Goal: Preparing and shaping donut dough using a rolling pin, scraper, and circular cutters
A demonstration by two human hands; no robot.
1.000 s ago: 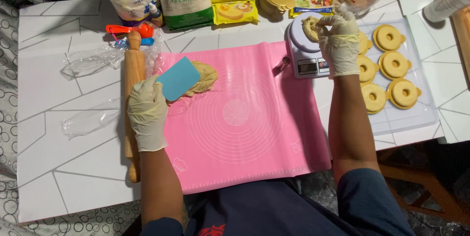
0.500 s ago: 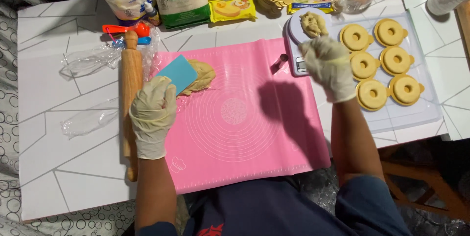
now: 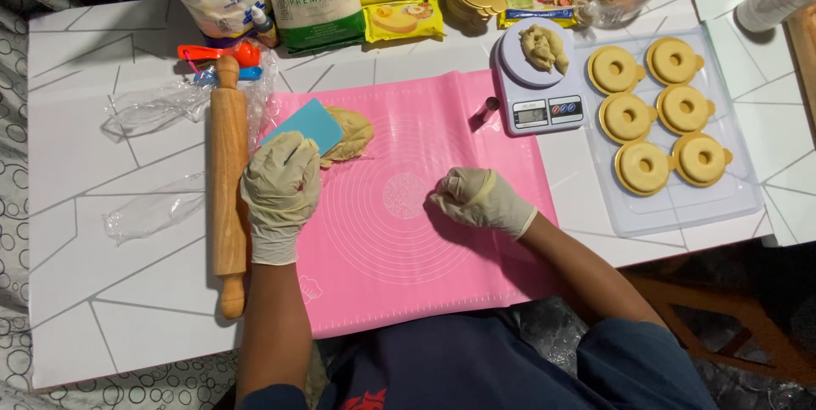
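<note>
1. Our left hand (image 3: 279,193) grips the blue scraper (image 3: 304,125) against the flattened dough (image 3: 350,134) on the pink mat (image 3: 382,248).
2. Our right hand (image 3: 476,199) rests curled on the mat, holding nothing we can see.
3. We judge the dough soft and tacky; lift it from underneath at its edge.

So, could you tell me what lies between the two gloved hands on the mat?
In the head view, only bare pink mat with its printed circles lies between the left hand and the right hand; no dough or tool sits there.
</note>
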